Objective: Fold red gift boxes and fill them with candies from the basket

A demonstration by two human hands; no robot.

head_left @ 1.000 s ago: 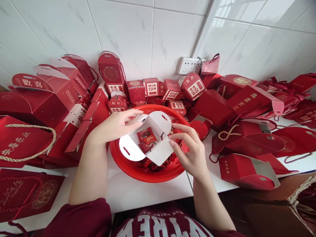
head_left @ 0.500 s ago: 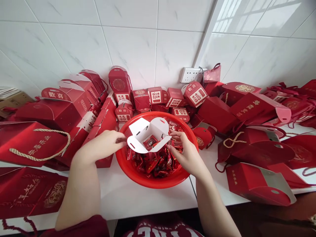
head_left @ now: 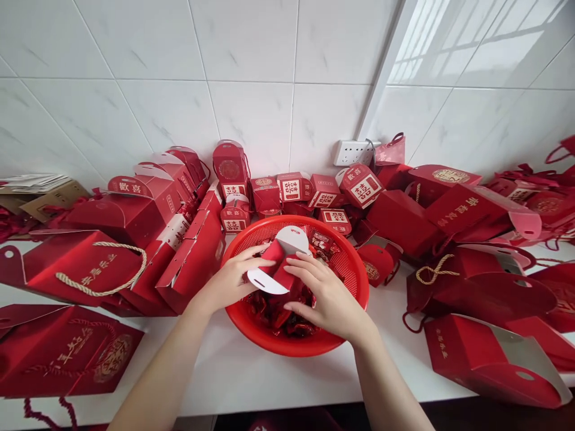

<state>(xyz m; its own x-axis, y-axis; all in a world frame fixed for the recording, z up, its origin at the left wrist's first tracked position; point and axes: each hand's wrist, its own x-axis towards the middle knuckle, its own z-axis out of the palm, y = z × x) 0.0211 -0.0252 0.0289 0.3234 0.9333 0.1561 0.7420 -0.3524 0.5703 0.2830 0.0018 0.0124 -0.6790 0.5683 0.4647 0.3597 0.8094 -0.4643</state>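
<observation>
1. Box (head_left: 281,276), small and red with white inner faces, was held between both hands above the sweets, within the outline of the basket; whether it rested on them could not be told.
2. By the left hand (head_left: 238,276), the box was gripped at its left side, with fingertips laid on a folded-in red panel (head_left: 271,254).
3. By the right hand (head_left: 320,293), the box was gripped from the right, its fingers bent over the opposite panel; the thumb was held lower, near the front.
4. Two rounded flaps were left spread, the back flap (head_left: 294,239) and the front flap (head_left: 268,281).
5. Dark red wrapped sweets (head_left: 294,326) were contained in the red basket (head_left: 296,348), which was set on a white table (head_left: 269,383).
6. Small printed boxes (head_left: 291,189) were lined up behind the basket.
</observation>
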